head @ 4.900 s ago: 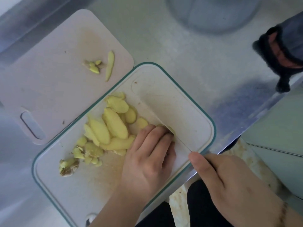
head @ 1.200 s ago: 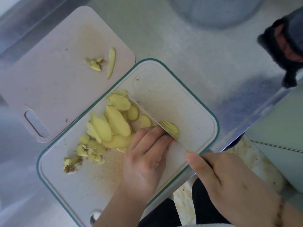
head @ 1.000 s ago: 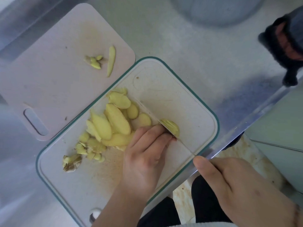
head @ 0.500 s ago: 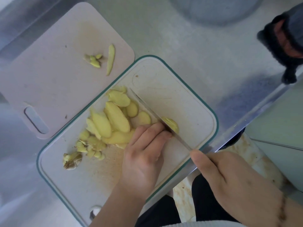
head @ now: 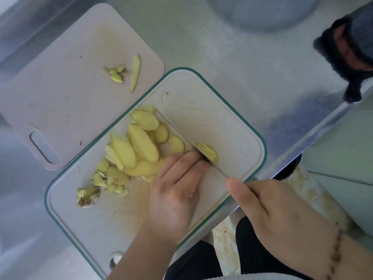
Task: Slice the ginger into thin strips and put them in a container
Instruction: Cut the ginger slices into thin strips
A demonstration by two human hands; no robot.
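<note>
A white cutting board with a green rim [head: 238, 122] lies in front of me. A pile of yellow ginger slices [head: 139, 146] sits on its left half, with small scraps [head: 88, 196] nearer the corner. My left hand [head: 177, 190] presses its curled fingertips on a ginger piece [head: 209, 153] at the board's right side. My right hand [head: 272, 207] grips the knife handle; the thin blade [head: 177, 131] runs diagonally up-left, against the left fingertips and through that piece. No container is clearly in view.
A second, pinkish cutting board [head: 60, 81] lies at the upper left with a few ginger bits [head: 121, 73] on it. A grey round basin [head: 262, 11] sits at the top. The steel counter edge [head: 314, 136] runs at the right; a dark sleeve [head: 347, 49] shows there.
The knife has drawn back and forth through the ginger piece, whose cut end now shows right of the blade. My left hand stays on the piece. The slice pile is unchanged.
</note>
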